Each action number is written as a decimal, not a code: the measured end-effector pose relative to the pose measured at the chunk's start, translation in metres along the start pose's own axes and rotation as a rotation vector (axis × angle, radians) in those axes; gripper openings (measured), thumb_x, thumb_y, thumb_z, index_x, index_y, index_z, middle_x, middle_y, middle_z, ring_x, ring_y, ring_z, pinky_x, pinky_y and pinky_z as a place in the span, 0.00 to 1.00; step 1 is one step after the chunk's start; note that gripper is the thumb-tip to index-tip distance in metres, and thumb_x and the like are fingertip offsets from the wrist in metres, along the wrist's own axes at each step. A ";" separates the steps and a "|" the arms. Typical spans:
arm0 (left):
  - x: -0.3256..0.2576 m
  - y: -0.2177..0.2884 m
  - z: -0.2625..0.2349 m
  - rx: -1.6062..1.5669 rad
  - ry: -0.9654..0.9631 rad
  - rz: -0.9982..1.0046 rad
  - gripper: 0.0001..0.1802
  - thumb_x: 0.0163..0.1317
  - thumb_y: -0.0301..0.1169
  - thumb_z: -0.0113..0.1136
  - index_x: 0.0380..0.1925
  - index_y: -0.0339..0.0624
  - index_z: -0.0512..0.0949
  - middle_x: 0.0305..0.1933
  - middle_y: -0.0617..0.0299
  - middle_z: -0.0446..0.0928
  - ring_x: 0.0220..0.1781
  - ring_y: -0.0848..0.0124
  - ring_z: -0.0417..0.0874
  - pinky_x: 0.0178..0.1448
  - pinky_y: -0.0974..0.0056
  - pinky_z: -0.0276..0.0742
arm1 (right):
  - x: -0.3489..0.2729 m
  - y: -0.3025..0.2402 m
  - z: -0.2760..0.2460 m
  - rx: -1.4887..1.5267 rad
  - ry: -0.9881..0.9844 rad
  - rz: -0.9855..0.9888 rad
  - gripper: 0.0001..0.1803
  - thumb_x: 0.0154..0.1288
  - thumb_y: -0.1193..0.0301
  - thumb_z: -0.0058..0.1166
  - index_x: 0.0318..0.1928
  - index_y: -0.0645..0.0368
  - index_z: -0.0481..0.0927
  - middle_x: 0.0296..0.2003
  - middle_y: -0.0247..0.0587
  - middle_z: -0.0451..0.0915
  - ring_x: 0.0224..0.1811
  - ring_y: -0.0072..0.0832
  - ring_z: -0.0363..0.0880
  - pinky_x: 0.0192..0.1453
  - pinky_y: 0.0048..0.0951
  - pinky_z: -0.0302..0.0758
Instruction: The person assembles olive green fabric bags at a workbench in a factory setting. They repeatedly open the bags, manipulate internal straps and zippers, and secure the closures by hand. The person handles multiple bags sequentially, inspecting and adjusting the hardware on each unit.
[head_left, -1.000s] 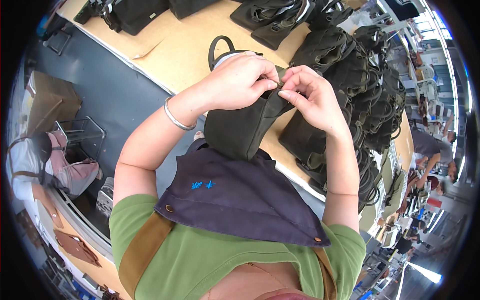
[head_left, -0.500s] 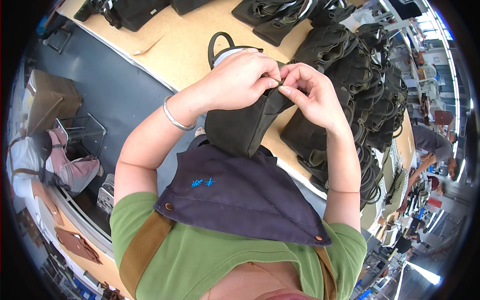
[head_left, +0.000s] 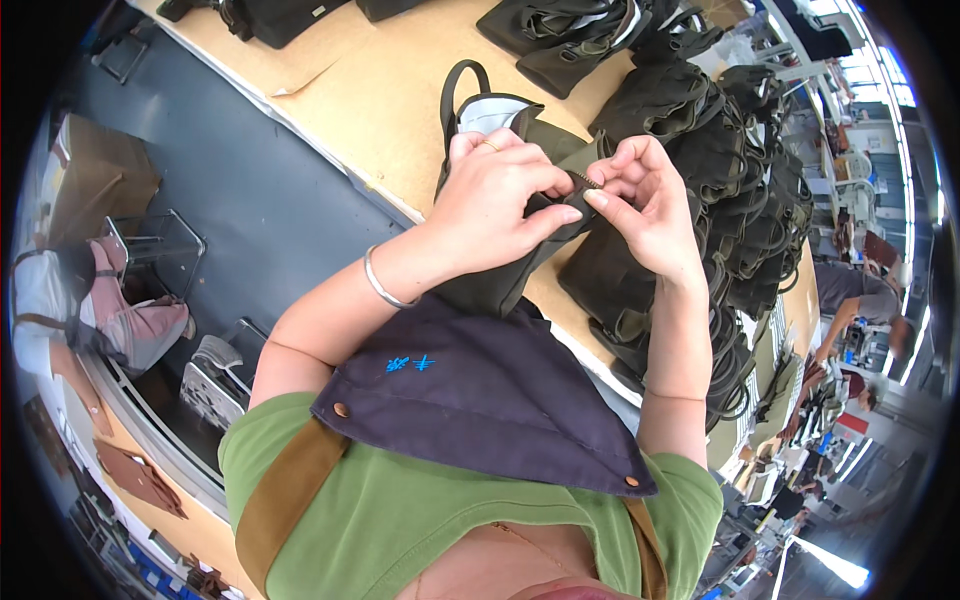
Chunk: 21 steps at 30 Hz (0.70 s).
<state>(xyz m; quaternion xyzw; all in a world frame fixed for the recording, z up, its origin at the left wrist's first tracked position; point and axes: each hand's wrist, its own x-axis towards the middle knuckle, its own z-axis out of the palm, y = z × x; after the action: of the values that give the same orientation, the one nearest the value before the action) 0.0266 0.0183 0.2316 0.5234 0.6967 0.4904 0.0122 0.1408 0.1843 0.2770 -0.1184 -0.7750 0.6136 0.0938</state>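
Between my hands is a dark olive fabric bag (head_left: 478, 292), with a looped handle (head_left: 449, 100) and a pale lining (head_left: 490, 112) showing at its far side. My left hand (head_left: 505, 205) is closed on the bag's fabric, thumb stretched toward the right. Thumb and fingers of my right hand (head_left: 648, 205) pinch the bag's edge beside a metal-toothed zipper (head_left: 585, 180). The zipper runs between the two hands. Part of the bag is hidden behind my left hand and wrist.
Piled dark bags (head_left: 740, 190) cover the right side of the tan worktable (head_left: 385, 110); more bags (head_left: 565, 45) lie at its far side. A cardboard box (head_left: 105, 195) and a metal-framed stool (head_left: 155, 240) stand at left, near a seated person (head_left: 125, 310). Another person (head_left: 855, 300) bends over at far right.
My fingertips have moved apart and slightly nearer to me, exposing the zipper teeth. The bag has shifted a little right, and more of its pale lining shows.
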 end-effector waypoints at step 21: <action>-0.016 0.004 0.006 -0.099 -0.045 -0.134 0.09 0.53 0.38 0.71 0.25 0.48 0.82 0.25 0.70 0.76 0.36 0.69 0.72 0.51 0.59 0.55 | 0.000 -0.007 0.005 0.002 0.080 0.054 0.21 0.54 0.88 0.62 0.34 0.55 0.62 0.33 0.38 0.81 0.32 0.13 0.77 0.36 0.16 0.75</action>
<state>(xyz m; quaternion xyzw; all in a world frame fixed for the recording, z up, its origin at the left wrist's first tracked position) 0.0400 0.0104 0.2227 0.4852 0.7046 0.5106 0.0864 0.1386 0.1777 0.2826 -0.1636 -0.7665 0.6116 0.1080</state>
